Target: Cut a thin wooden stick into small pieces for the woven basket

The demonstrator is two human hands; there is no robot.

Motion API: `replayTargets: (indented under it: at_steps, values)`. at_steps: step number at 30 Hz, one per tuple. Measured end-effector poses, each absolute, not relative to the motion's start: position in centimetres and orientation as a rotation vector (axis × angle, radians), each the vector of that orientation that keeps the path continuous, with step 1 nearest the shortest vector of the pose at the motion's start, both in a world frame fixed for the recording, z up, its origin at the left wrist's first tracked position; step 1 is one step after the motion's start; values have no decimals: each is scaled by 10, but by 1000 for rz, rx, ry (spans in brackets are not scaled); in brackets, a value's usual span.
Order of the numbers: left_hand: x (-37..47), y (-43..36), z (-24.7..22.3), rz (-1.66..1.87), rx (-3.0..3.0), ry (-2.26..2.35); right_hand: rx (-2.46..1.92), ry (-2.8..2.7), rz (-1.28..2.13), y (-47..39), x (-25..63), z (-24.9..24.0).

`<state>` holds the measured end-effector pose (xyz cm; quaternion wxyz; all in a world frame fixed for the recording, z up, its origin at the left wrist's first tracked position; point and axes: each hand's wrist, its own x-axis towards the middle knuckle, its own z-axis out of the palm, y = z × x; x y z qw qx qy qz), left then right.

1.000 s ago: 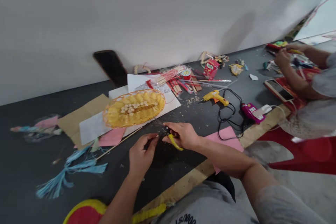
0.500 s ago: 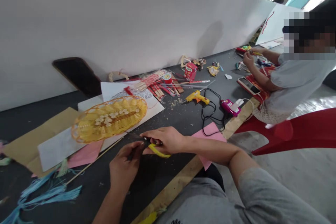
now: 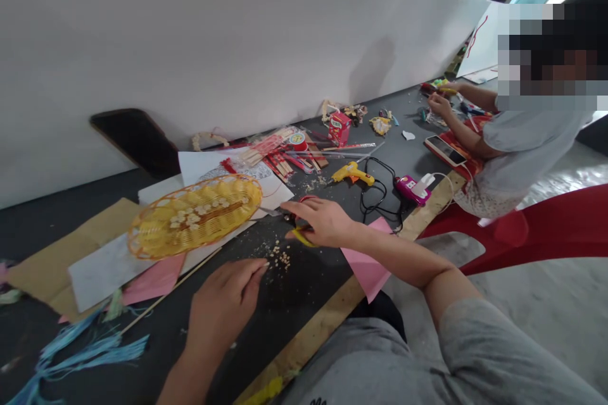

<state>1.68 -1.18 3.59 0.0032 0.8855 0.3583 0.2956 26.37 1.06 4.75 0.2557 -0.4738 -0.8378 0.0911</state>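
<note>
My right hand (image 3: 327,223) is wrapped round a pair of scissors (image 3: 304,237) with yellow and red on the handles; the blades point left toward the basket's right end. My left hand (image 3: 227,304) is lower down over the dark table, thumb and fingertips pinched together. A tiny pale bit shows at those fingertips, too small to name. Between the hands lies a scatter of small pale pieces (image 3: 281,257) on the tabletop. The yellow woven oval basket (image 3: 156,228), with white flower-like bits in it, rests on papers beyond my left hand.
A yellow glue gun (image 3: 352,173) and purple power socket (image 3: 412,190) with cables lie to the right. Behind are a red drink carton (image 3: 340,129) and several wrapped sticks. A blue tassel (image 3: 95,349) is at left. A co-worker's hands (image 3: 444,101) work farther right.
My right hand has moved up and right with the scissors, away from my left hand. The left hand has shifted slightly down and right. The small pale pieces between them are now uncovered.
</note>
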Motion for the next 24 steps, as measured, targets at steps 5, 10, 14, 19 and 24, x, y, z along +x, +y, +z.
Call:
replayTargets:
  at_steps: [5,10,14,19,24]
  values:
    - [-3,-15,24,711,2789,1121,-1670,-2332,200,20,285,58]
    - [-28,-25,13,587,2741,1183,-2071,-2263,199,27,302,66]
    - [-36,-28,9,567,2724,1213,-2182,-2231,160,36,308,65]
    - [-40,-30,9,542,2696,1242,-2204,-2237,159,46,306,55]
    - [-45,-32,9,522,2633,1302,-2190,-2274,177,51,304,47]
